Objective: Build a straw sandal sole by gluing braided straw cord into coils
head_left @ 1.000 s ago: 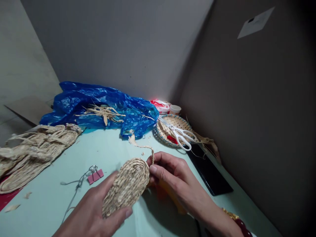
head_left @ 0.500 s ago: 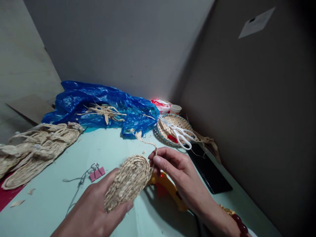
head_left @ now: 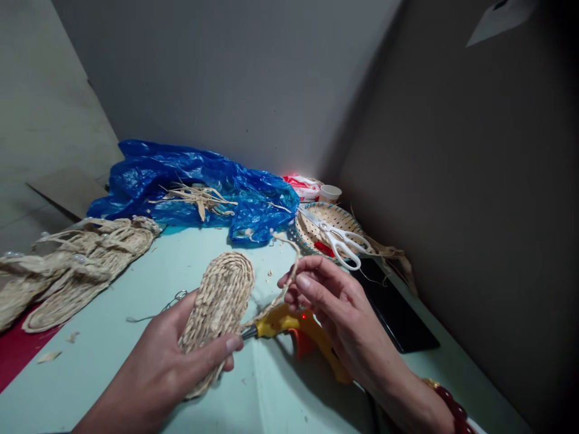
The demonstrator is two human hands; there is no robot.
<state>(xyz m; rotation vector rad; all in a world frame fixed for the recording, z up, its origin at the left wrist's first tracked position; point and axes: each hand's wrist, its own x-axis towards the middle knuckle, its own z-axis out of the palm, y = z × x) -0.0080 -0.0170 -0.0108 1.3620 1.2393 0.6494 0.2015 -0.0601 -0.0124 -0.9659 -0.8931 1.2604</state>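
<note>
My left hand [head_left: 181, 355] is closed round the lower part of an oval woven straw sole [head_left: 221, 289], tilted above the table, its thumb across the right edge. From the sole's right side a thin braided straw cord [head_left: 277, 299] runs up to my right hand [head_left: 332, 295], which pinches it between thumb and fingers; its loose end reaches toward the blue bag. Under the cord and my right hand lies a yellow glue gun [head_left: 312, 334] with an orange trigger, a red light lit, its dark nozzle close to the sole.
Finished straw sandals [head_left: 99, 259] lie at left. Behind is a blue plastic bag [head_left: 199, 175] with loose straw [head_left: 201, 199]. White scissors [head_left: 341, 241] rest on a round basket [head_left: 303, 241], near a paper cup [head_left: 330, 193] and a black phone [head_left: 393, 313].
The sole has turned more upright and shifted left, now partly covering the clip. My right hand has drawn away from the sole, with more cord showing between them. The view has shifted slightly.
</note>
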